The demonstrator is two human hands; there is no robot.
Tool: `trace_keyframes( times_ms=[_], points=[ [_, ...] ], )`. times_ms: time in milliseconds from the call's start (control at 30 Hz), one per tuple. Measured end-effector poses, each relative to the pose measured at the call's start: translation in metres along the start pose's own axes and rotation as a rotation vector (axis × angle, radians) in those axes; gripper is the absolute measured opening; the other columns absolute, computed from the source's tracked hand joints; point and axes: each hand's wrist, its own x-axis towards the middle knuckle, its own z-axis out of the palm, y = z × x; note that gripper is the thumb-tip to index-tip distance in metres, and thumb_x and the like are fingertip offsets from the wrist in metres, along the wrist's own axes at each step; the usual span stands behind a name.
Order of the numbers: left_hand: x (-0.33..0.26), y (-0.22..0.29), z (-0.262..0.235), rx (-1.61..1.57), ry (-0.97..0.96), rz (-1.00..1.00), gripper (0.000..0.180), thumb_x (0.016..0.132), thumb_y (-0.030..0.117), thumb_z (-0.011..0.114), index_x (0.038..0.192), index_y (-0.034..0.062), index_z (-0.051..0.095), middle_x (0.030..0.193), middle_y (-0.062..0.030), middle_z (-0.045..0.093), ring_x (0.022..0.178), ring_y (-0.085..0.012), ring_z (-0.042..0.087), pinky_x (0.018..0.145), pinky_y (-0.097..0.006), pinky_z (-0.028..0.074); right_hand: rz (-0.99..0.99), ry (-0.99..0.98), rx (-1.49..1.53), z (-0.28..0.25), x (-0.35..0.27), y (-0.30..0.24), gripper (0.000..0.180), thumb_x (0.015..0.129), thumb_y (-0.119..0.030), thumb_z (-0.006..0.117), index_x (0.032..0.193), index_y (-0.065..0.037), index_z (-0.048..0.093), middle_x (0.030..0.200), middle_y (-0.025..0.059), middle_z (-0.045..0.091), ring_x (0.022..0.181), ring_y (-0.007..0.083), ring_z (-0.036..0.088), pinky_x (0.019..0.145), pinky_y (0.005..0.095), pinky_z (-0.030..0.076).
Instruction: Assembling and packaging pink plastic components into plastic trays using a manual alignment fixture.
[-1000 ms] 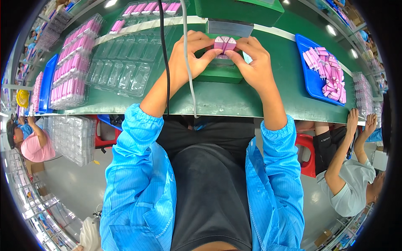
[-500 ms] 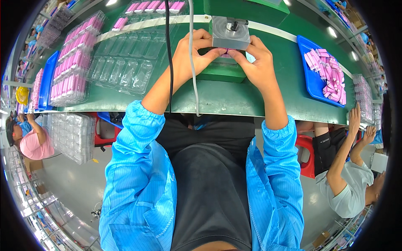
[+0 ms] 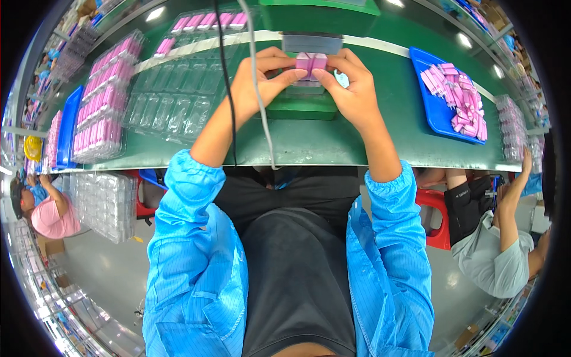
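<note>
Both hands meet at the middle of the green bench, holding up a pink block-shaped piece (image 3: 311,64) that looks like a battery pack. It shows two pink faces side by side with a dark line between them. My left hand (image 3: 262,77) pinches its left side, thumb in front and fingers behind. On the right side, my right hand (image 3: 351,83) grips it the same way. Just behind the piece is a grey metal block (image 3: 311,43), partly hidden by it. Below the hands sits a green base (image 3: 302,109).
Clear plastic trays (image 3: 169,101) lie to the left, beside stacked trays of pink pieces (image 3: 98,131). A blue tray (image 3: 437,122) holds loose pink pieces at the right. Black cable (image 3: 228,89) and grey cable (image 3: 262,107) hang across my left arm. Another person's arm (image 3: 508,202) reaches in at far right.
The pink piece, mostly hidden under the metal block before, now shows in full in front of it, held between my hands. The co-worker's arms at right have shifted. The whole view has moved slightly.
</note>
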Motion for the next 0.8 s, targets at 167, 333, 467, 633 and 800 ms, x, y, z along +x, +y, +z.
trace_keyframes(
  times_ms=[167,333,467,633,800],
  points=[
    [0.029,0.003,-0.043,0.41,-0.174,0.033,0.033,0.084,0.026,0.077,0.097,-0.003,0.069,0.091,-0.0061,0.062,0.081,-0.0166,0.054,0.07,-0.032,0.044,-0.058,0.168,-0.058,-0.049,-0.002,0.009,0.021,0.081,-0.012,0.077,0.097,0.001,0.072,0.087,0.0084,0.065,0.081,0.0184,0.062,0.074,0.0298,0.048],
    [0.08,-0.127,-0.184,0.619,0.321,0.071,0.032,0.088,0.023,0.069,0.116,0.006,0.07,0.101,-0.0124,0.066,0.095,-0.024,0.064,0.085,-0.032,0.048,0.024,0.552,-0.645,-0.153,-0.023,0.028,0.019,0.082,-0.015,0.074,0.096,-0.002,0.072,0.082,0.01,0.063,0.079,0.0254,0.063,0.074,0.0365,0.049],
    [0.091,-0.245,-0.311,0.919,0.32,-0.148,0.039,0.087,0.034,0.071,0.114,0.0057,0.071,0.104,-0.0187,0.067,0.098,-0.0316,0.066,0.086,-0.039,0.051,0.085,0.536,-0.78,-0.147,-0.038,0.038,0.03,0.084,-0.016,0.071,0.11,-0.003,0.067,0.098,0.014,0.064,0.097,0.0322,0.06,0.087,0.0417,0.046],
    [0.097,-0.281,-0.306,1.135,0.244,-0.126,0.037,0.087,0.041,0.068,0.104,0.0091,0.075,0.103,-0.0209,0.068,0.097,-0.0333,0.066,0.085,-0.041,0.052,0.081,0.334,-0.617,-0.1,-0.063,0.035,0.027,0.083,-0.014,0.069,0.108,-0.006,0.068,0.1,0.0113,0.06,0.098,0.0309,0.057,0.084,0.0425,0.045],
    [0.101,-0.277,-0.33,0.997,0.176,-0.268,0.038,0.084,0.04,0.072,0.107,0.0099,0.074,0.101,-0.0202,0.07,0.092,-0.0324,0.068,0.082,-0.041,0.052,0.067,0.173,-0.528,-0.069,-0.073,0.045,0.024,0.082,-0.013,0.07,0.106,-0.006,0.069,0.101,0.01,0.06,0.098,0.03,0.057,0.084,0.0418,0.045]
  ],
)
